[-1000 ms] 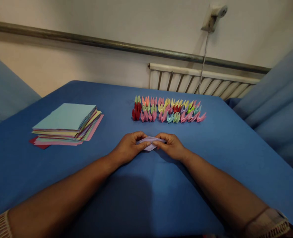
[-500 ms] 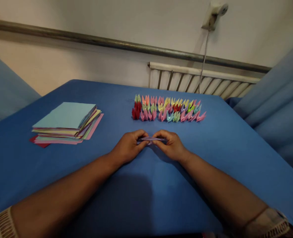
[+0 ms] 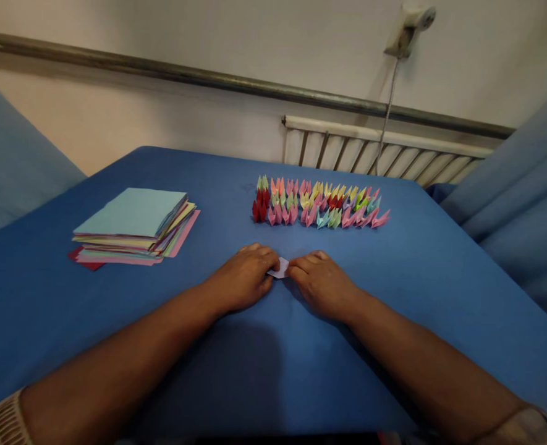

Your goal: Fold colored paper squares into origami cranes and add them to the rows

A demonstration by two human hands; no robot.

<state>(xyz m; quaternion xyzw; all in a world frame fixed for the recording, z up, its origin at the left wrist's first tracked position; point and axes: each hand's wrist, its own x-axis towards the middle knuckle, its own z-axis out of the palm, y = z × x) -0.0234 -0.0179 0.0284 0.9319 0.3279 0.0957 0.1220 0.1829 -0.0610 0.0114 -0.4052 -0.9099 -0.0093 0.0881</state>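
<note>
A small folded piece of pale lilac paper [image 3: 280, 267] lies on the blue table [image 3: 421, 272], mostly hidden under my fingers. My left hand [image 3: 243, 278] and my right hand [image 3: 322, 283] press down on it from either side, fingertips close together and curled over the paper. Beyond them, rows of several small folded paper shapes [image 3: 319, 203] in pink, yellow, red and green stand in a block. A stack of coloured square sheets [image 3: 136, 225], light blue on top, sits to the left.
A wall with a metal rail [image 3: 208, 77] runs behind the table, with a white radiator [image 3: 384, 151] and a cord hanging from a wall fitting [image 3: 410, 28]. Blue fabric rises at both sides.
The paper was held up between both hands' fingertips; now it is pressed flat on the table with the hands lowered over it. The view has shifted slightly.
</note>
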